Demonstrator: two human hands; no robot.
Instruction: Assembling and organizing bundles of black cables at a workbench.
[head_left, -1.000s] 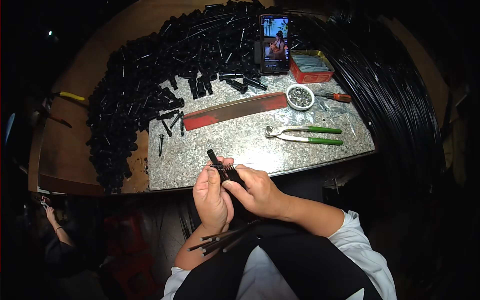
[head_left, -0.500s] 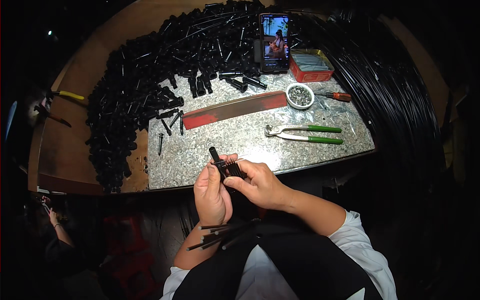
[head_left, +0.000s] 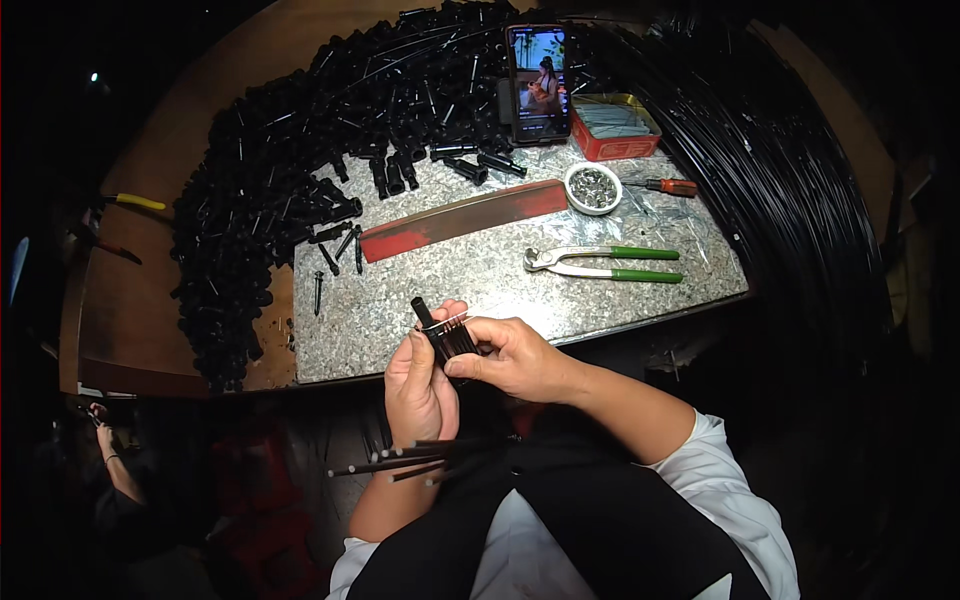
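Black rod bundle (head_left: 457,342), head view: up between my two hands, over the near edge of the stone slab (head_left: 350,350). My left hand (head_left: 418,395) has thumb and fingers clamped at the foot of the black tube (head_left: 421,311). My right hand (head_left: 515,360) pinches the rods, thumb against forefinger. Pale wire (head_left: 452,321) crosses by the rod tips; can't tell which fingers, if any, grip its ends.

Change vs half a second ago: rod tails (head_left: 400,463) swing further left over my left forearm. My read: bundle got turned a little in the grip, work still at the tip end. Bench stuff shifts left together, so likely just head motion. Green-handled pincers (head_left: 610,263) and white bowl (head_left: 593,189) of metal bits: no hand on them.
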